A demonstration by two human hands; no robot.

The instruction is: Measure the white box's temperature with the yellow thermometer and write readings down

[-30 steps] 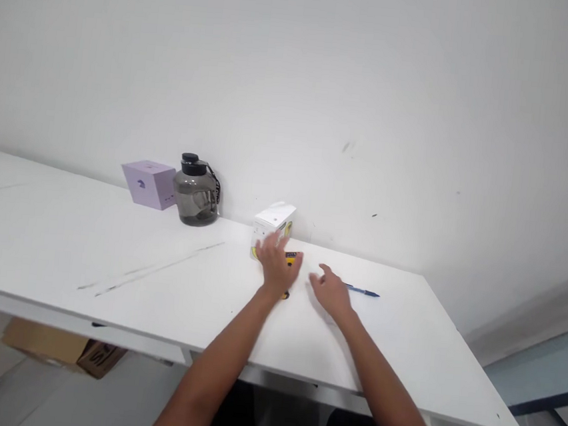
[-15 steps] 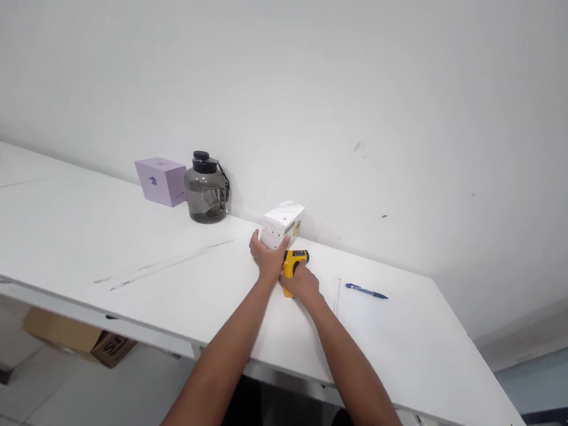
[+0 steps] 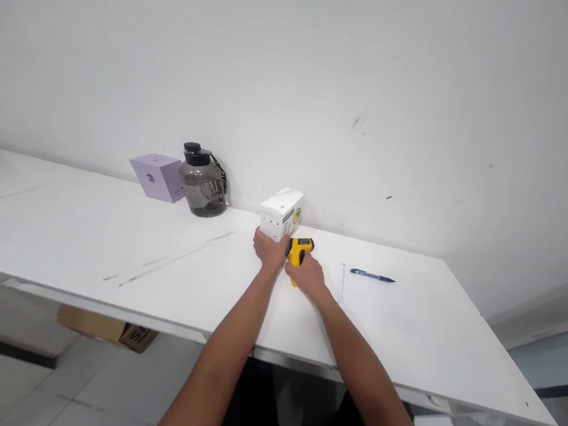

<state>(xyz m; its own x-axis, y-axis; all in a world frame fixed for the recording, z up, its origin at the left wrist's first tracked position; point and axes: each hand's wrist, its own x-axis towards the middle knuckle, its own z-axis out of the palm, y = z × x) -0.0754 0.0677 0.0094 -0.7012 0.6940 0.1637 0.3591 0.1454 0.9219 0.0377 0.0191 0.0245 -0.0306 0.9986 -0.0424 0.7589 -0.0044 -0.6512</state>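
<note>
A small white box with printed sides stands on the table near the wall. My left hand is wrapped round the lower near end of it, thumb on the right side and fingers on the left. Just right of the box, my right hand grips the handle of a yellow and black infrared thermometer gun. The gun's black end on the left is close to my left wrist and thumb; I cannot tell whether they touch.
A blue pen lies on a sheet of white paper to the right. Further left stand a grey water jug and a lilac box against the wall. A cardboard box is beneath the white table.
The camera view has shifted a little. My left fingers have closed in round the white box, and more of its right side shows. The thermometer gun stays in my right hand.
</note>
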